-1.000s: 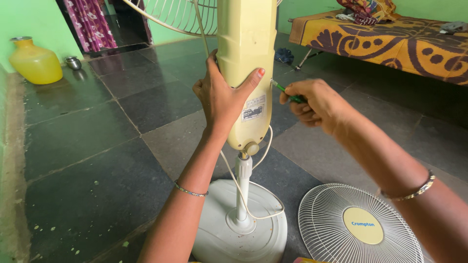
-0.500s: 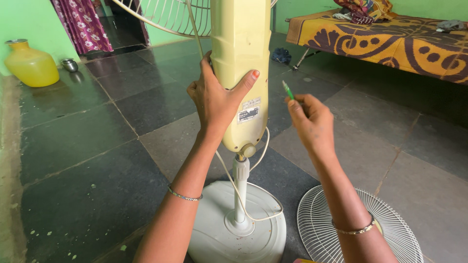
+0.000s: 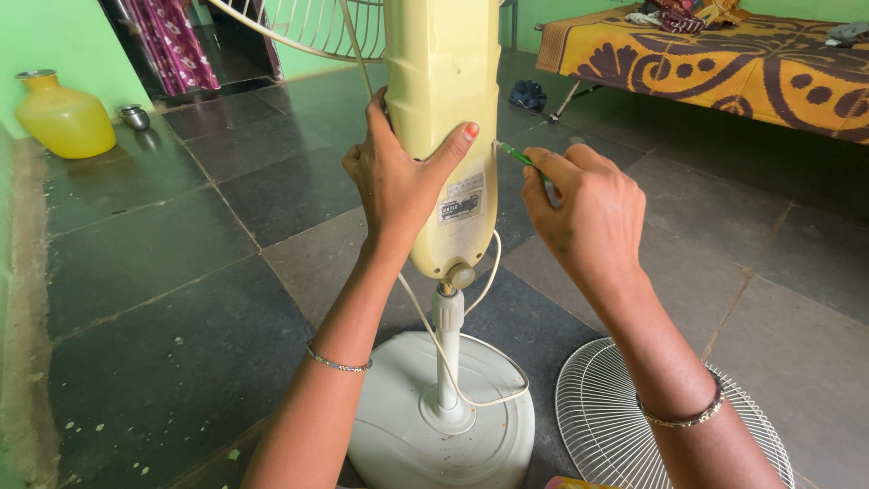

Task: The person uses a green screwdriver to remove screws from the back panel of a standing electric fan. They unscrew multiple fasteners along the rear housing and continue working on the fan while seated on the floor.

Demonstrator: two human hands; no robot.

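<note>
L hand [image 3: 398,186] wraps the cream fan housing [image 3: 444,100], thumb across its back. R hand [image 3: 584,217] pinches a green screwdriver [image 3: 514,154], tip at housing's right edge. Housing looks like stiff, smooth plastic, prob light but top-heavy on its pole; best held mid-body. Round base [image 3: 444,435] below housing, loose grille [image 3: 597,407] right of base.

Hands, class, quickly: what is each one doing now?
Left hand: closed round the cream fan housing.
Right hand: closed on a green screwdriver.

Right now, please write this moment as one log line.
left hand: grips fan housing | right hand: holds green screwdriver, tip at housing side | detached grille: on floor
</note>
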